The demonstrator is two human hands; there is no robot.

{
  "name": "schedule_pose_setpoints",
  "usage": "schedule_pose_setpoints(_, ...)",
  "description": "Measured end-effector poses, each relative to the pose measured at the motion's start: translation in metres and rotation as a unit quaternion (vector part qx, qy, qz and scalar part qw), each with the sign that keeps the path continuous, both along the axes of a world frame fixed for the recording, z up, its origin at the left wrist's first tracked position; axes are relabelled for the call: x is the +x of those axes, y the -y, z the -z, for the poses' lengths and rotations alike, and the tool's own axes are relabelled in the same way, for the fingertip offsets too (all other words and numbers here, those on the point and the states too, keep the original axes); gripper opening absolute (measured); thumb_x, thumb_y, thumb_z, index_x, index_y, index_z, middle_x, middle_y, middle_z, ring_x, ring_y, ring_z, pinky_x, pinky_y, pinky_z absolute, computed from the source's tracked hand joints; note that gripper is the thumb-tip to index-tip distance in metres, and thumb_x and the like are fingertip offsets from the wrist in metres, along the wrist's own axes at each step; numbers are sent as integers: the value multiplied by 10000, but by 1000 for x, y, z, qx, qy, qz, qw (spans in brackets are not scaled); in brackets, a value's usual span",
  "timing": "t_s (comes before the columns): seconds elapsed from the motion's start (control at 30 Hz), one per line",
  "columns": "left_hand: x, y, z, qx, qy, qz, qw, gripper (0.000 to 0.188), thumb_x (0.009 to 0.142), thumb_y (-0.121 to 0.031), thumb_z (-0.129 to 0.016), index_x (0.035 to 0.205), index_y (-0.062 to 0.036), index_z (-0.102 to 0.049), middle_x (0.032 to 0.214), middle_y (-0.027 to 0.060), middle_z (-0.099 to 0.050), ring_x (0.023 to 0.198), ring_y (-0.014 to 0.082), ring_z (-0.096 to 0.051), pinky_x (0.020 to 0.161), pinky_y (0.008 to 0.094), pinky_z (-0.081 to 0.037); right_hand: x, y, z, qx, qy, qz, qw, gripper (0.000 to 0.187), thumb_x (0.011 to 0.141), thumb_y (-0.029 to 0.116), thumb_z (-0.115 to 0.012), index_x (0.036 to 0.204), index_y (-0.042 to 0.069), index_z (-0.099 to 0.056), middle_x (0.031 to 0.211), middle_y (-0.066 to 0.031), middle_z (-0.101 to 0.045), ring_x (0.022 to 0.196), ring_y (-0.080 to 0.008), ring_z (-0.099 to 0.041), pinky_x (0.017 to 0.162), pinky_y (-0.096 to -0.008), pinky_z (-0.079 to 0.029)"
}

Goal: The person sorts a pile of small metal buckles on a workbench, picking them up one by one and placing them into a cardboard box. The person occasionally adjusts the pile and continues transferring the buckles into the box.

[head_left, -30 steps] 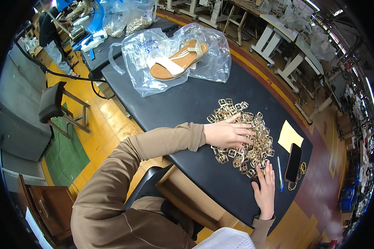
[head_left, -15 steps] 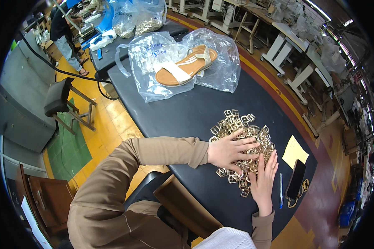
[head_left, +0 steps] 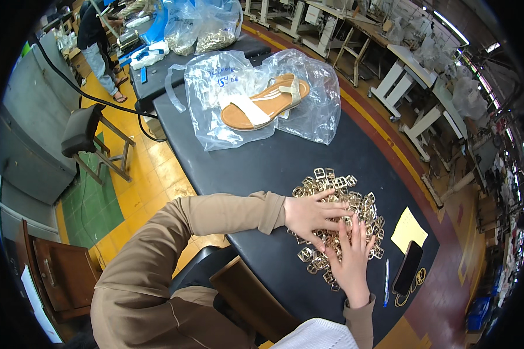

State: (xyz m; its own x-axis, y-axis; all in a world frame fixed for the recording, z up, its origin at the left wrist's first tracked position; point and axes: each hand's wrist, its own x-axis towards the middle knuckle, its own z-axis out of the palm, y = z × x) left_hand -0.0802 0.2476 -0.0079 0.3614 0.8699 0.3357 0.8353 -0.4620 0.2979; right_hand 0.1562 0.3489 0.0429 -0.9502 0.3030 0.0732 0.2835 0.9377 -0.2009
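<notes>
A heap of small gold-toned metal buckles (head_left: 364,203) lies on the dark table (head_left: 256,168). My left hand (head_left: 315,215) rests flat over the left and middle part of the heap, fingers spread. From the near side, my right hand (head_left: 350,256) lies on the heap with its fingers stretched out. The fingertips of both hands come close together over the middle. Neither hand grips a buckle that I can see; the buckles under the palms are hidden.
Beyond the heap, a tan sandal (head_left: 265,104) with pale straps lies on clear plastic bags (head_left: 215,134). To the right are a yellow note (head_left: 409,230), a pen (head_left: 386,282), a phone (head_left: 407,267) and a yellow cord (head_left: 416,286). A stool (head_left: 84,131) and a standing person (head_left: 99,58) are at left.
My right hand has moved left and inward over the heap, toward my left hand. My left hand has shifted slightly left. The whole view has shifted a little too.
</notes>
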Motion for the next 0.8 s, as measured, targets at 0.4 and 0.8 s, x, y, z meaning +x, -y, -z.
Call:
schedule_pose_setpoints(0.4, -18, -9, -4, -3, -44, -41, 998, 764, 977, -715, -577, 1645, -381, -417, 1768, 23, -286, 1644, 306, -203, 1300, 649, -48, 4, 3, -1, 55, 1, 77, 996, 677, 1071, 509, -551, 1656, 198, -411, 1752, -259, -191, 1613, -493, -161, 1279, -669, -101)
schedule_pose_setpoints(0.8, -32, -1, -21, -65, -59, -87, 992, 850, 978, -737, -546, 1688, -330, -318, 1786, 62, -207, 1643, 416, -118, 1282, 714, -54, 20, 41, 6, 38, -39, 32, 998, 615, 1035, 548, -606, 1604, 341, -496, 1741, -142, -300, 1552, -549, -250, 1243, -711, -207)
